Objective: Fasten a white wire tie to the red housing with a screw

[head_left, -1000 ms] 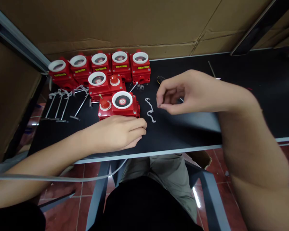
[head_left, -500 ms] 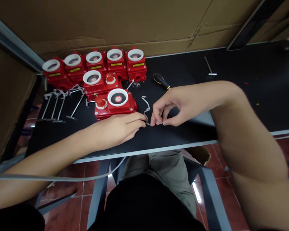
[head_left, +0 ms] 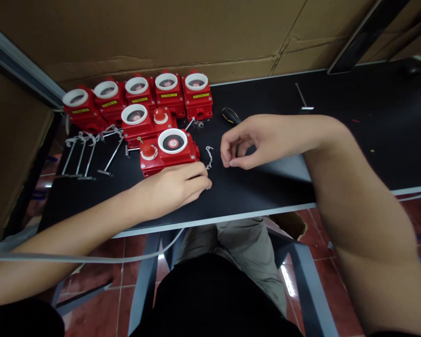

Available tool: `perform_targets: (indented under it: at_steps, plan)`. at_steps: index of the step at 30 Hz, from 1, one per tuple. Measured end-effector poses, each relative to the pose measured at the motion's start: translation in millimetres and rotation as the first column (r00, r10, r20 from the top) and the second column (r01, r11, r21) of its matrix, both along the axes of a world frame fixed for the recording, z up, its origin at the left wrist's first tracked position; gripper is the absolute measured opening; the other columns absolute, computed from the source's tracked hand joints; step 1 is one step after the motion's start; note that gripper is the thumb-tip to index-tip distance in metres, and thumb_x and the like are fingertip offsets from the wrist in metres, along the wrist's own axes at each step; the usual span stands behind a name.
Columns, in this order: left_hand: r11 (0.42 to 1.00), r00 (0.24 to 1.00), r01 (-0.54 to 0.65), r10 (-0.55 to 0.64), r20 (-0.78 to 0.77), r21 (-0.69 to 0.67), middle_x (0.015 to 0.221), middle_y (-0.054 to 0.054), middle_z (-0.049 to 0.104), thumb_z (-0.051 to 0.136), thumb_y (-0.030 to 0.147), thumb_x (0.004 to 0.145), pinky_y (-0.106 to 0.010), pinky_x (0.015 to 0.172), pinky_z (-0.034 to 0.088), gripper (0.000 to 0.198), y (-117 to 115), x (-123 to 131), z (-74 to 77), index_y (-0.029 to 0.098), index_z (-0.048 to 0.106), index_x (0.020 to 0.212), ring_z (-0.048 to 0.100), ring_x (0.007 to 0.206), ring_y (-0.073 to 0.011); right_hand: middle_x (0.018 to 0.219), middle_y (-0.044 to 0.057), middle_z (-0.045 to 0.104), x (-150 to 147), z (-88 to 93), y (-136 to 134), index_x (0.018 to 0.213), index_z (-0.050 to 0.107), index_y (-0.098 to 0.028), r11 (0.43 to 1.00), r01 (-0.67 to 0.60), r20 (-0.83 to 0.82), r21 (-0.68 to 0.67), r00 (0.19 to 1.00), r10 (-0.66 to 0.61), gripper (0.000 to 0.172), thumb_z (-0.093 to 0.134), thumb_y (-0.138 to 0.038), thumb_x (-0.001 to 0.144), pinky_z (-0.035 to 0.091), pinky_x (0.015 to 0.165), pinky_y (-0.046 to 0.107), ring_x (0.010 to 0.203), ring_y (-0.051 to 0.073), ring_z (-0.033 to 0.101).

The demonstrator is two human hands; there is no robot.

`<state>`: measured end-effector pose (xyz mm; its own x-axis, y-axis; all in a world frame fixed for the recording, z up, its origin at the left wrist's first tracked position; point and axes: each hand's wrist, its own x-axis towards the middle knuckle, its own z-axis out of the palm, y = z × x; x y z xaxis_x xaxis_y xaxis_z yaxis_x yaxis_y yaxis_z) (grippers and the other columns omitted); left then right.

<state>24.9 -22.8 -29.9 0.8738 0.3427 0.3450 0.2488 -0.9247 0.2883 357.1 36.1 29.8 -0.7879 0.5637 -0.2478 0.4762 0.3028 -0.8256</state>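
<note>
- Saw cardboard wall (head_left: 182, 37) behind black surface (head_left: 379, 124).
- Counted five red boxes (head_left: 137, 91) in back row, on surface.
- Found right hand (head_left: 261, 141) just above surface, thumb and fingers together at tips; couldn't tell about anything pinched.
- Found left hand (head_left: 177, 188) at near edge of front box (head_left: 166, 158), fingers bunched, thumb hidden; couldn't tell about grip.
- Spotted metal T-rods (head_left: 90, 161) at left, another T-rod (head_left: 307, 108) beyond right hand.
- Marked screwdriver (head_left: 230, 115), partly hidden by right hand.
- Located pale chain (head_left: 210, 161) on surface between hands, just beside front box.
</note>
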Motion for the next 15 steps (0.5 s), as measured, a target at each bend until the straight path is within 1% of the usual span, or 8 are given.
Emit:
perform_targets:
  at_steps: [3, 4, 5, 6, 8, 11, 13, 15]
  plan:
    - [0.975, 0.968, -0.008, 0.064, 0.244, -0.221, 0.119, -0.008, 0.089, 0.073, 0.012, 0.121, -0.024, 0.082, 0.070, 0.015, -0.2, 5.0, 9.3, 0.021, 0.084, 0.119, 0.083, 0.088, -0.0149, 0.138, 0.007, 0.092, -6.8, -5.7, -2.7, 0.101, 0.089, -0.022, 0.996, 0.026, -0.196, 0.091, 0.981, -0.007, 0.012, 0.094, -0.033, 0.100, 0.068, 0.091, 0.030, 0.106, 0.017, 0.082]
    - [0.953, 0.942, -0.012, 0.112, 0.315, -0.303, 0.121, -0.008, 0.090, 0.077, 0.012, 0.118, -0.023, 0.079, 0.069, 0.012, -0.5, 6.5, 12.0, 0.021, 0.084, 0.115, 0.083, 0.086, -0.0137, 0.146, 0.008, 0.090, -10.1, -7.8, -4.4, 0.099, 0.089, -0.021, 0.997, 0.013, -0.254, 0.081, 0.967, 0.008, 0.013, 0.096, -0.032, 0.100, 0.069, 0.093, 0.029, 0.109, 0.017, 0.082]
    - [0.920, 0.913, -0.006, 0.166, 0.374, -0.392, 0.122, -0.008, 0.090, 0.081, 0.013, 0.116, -0.022, 0.076, 0.069, 0.010, -1.1, 7.6, 14.6, 0.021, 0.084, 0.112, 0.082, 0.082, -0.0123, 0.148, 0.008, 0.088, -13.9, -9.7, -6.7, 0.098, 0.088, -0.020, 0.999, -0.011, -0.304, 0.052, 0.952, 0.026, 0.014, 0.098, -0.031, 0.100, 0.070, 0.094, 0.028, 0.110, 0.017, 0.082]
    - [0.878, 0.883, 0.009, 0.218, 0.416, -0.479, 0.119, -0.007, 0.091, 0.083, 0.015, 0.115, -0.021, 0.072, 0.068, 0.008, -1.7, 8.4, 16.8, 0.021, 0.085, 0.110, 0.081, 0.078, -0.0109, 0.144, 0.008, 0.088, -18.2, -11.4, -9.6, 0.098, 0.088, -0.020, 0.999, -0.042, -0.346, 0.010, 0.937, 0.042, 0.015, 0.099, -0.030, 0.100, 0.071, 0.093, 0.028, 0.109, 0.017, 0.082]
    - [0.773, 0.838, 0.051, 0.312, 0.448, -0.632, 0.107, -0.004, 0.089, 0.088, 0.019, 0.115, -0.018, 0.065, 0.064, 0.007, -2.9, 9.4, 20.6, 0.020, 0.085, 0.109, 0.077, 0.069, -0.0086, 0.125, 0.006, 0.087, -27.0, -13.9, -16.4, 0.099, 0.087, -0.019, 0.994, -0.089, -0.423, -0.065, 0.905, 0.053, 0.015, 0.100, -0.027, 0.102, 0.070, 0.088, 0.025, 0.101, 0.015, 0.081]
    - [0.646, 0.807, 0.081, 0.405, 0.431, -0.759, 0.094, 0.000, 0.086, 0.102, 0.030, 0.110, -0.017, 0.058, 0.060, 0.021, -3.6, 10.5, 25.0, 0.020, 0.084, 0.108, 0.075, 0.063, -0.0085, 0.108, 0.003, 0.083, -36.6, -16.0, -25.0, 0.101, 0.088, -0.017, 0.993, -0.089, -0.506, -0.083, 0.862, 0.035, 0.014, 0.100, -0.023, 0.105, 0.066, 0.080, 0.021, 0.089, 0.011, 0.078]
    - [0.605, 0.794, 0.086, 0.438, 0.421, -0.792, 0.095, -0.001, 0.087, 0.109, 0.037, 0.106, -0.016, 0.054, 0.059, 0.032, -3.1, 11.8, 26.7, 0.020, 0.082, 0.108, 0.076, 0.063, -0.0095, 0.106, 0.003, 0.083, -38.8, -17.0, -26.9, 0.102, 0.090, -0.017, 0.996, -0.064, -0.522, -0.066, 0.853, 0.020, 0.013, 0.101, -0.023, 0.106, 0.064, 0.076, 0.020, 0.085, 0.010, 0.077]
    - [0.583, 0.780, 0.093, 0.461, 0.423, -0.807, 0.096, -0.001, 0.089, 0.112, 0.040, 0.104, -0.016, 0.053, 0.060, 0.037, -2.4, 13.7, 27.3, 0.020, 0.080, 0.109, 0.079, 0.066, -0.0108, 0.106, 0.004, 0.085, -38.1, -17.5, -26.3, 0.103, 0.091, -0.017, 0.998, -0.047, -0.523, -0.048, 0.852, 0.015, 0.016, 0.103, -0.027, 0.108, 0.063, 0.073, 0.020, 0.084, 0.011, 0.077]
